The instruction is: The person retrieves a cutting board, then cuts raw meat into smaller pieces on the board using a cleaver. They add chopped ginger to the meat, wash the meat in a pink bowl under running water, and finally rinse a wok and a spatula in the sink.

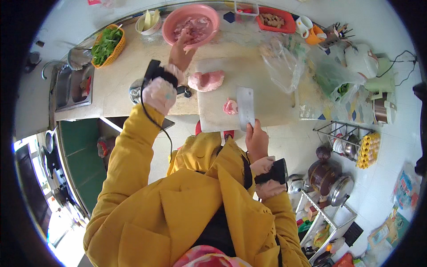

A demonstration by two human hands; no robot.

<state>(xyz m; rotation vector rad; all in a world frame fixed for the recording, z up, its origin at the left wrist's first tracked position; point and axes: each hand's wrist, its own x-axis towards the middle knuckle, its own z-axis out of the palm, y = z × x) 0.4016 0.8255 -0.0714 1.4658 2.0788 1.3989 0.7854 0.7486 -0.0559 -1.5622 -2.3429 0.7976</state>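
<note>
My left hand reaches over the near rim of a pink plastic basin. Its fingertips are among meat pieces in cloudy pinkish liquid, and whether they grip any is hard to see. In my right hand is the handle of a cleaver. The broad blade is over a pale cutting board, just right of a small piece of raw meat. A larger slab of pink raw meat lies farther back, near the board's left edge.
A clear plastic bag lies across the board's right side. An orange basket of greens and a bowl of pale slices stand left of the basin. A red tray of ginger is behind. The sink is far left.
</note>
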